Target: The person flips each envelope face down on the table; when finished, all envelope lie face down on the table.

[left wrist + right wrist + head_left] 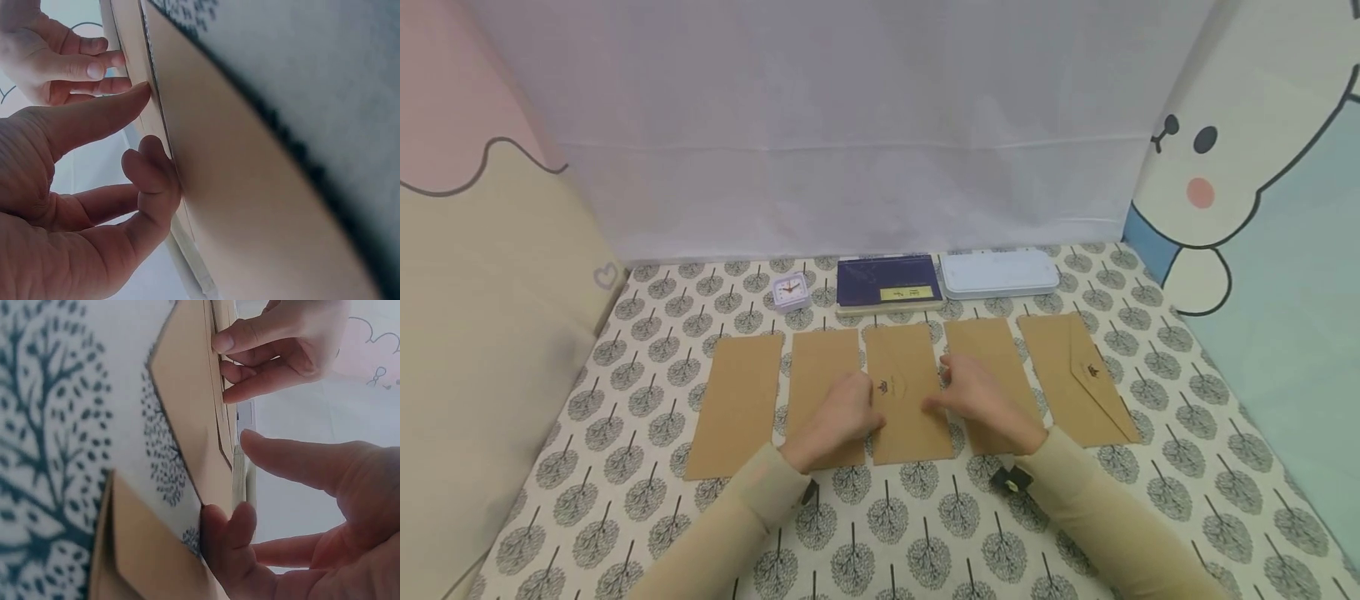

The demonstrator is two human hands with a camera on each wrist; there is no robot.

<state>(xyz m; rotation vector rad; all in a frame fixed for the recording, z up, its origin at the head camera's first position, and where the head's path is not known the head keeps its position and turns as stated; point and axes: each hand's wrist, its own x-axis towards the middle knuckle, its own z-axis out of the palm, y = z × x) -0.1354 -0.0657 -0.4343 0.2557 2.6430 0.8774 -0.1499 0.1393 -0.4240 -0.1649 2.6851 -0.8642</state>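
Note:
Several kraft-paper envelopes lie in a row on the patterned cloth. In the head view, the middle envelope (913, 437) has its flap side up, with a small dark crown print. My left hand (842, 410) is at its left edge, partly over the envelope to the left (823, 354). Thumb extended and fingers bent, it has nothing between them in the left wrist view. Across from it, my right hand (976, 393) is at the right edge, overlapping the envelope to the right (988, 337). Its bent fingertips touch the paper (194, 431) in the right wrist view, thumb held apart.
Behind the row stand a small lilac clock (791, 292), a dark blue book (887, 282) and a pale flat case (998, 272). Outer envelopes lie at far left (735, 408) and far right (1067, 383). White fabric (872, 192) hangs behind.

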